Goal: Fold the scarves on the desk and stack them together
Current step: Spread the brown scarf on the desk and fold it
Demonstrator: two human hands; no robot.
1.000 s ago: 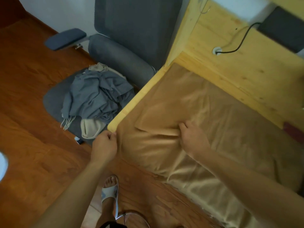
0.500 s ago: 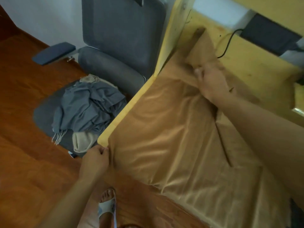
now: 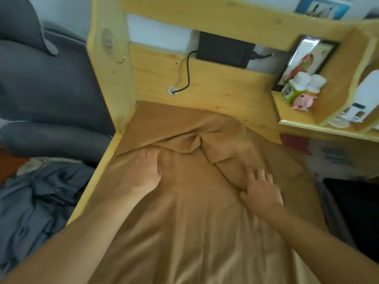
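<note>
Tan scarf [image 3: 184,232]: spread over most of the worktop [image 3: 98,177], running from the near edge toward the back panel; shiny and rippled close to the camera, with a folded-over flap lying across its far part.
Left hand [image 3: 143,173]: flat, palm down on the scarf near the worktop's left edge, fingers [image 3: 152,154] straight and close together, tips at the edge of the folded flap; it grips nothing.
Right hand [image 3: 260,191]: flat on the scarf to the right of centre, fingers [image 3: 257,174] spread slightly apart and straight, pressing on a raised ridge of the folded layer; it holds nothing.
Fold: the flap's edge runs from the left side across to the middle, where the cloth bunches into a small pucker [image 3: 196,142] between and beyond the two hands.
Grey scarf [image 3: 34,206]: crumpled in a heap on the seat of the grey chair [image 3: 51,95], left of the worktop and well apart from the tan one; something pale shows at its far edge.
Back panel: a black cable [image 3: 187,74] comes out of a round hole and runs up to a black box [image 3: 223,51].
Side shelf [image 3: 295,117]: to the right, carrying two white-capped bottles [image 3: 297,85], a small pink pig figure [image 3: 302,101] and a leaning framed picture [image 3: 305,60].
</note>
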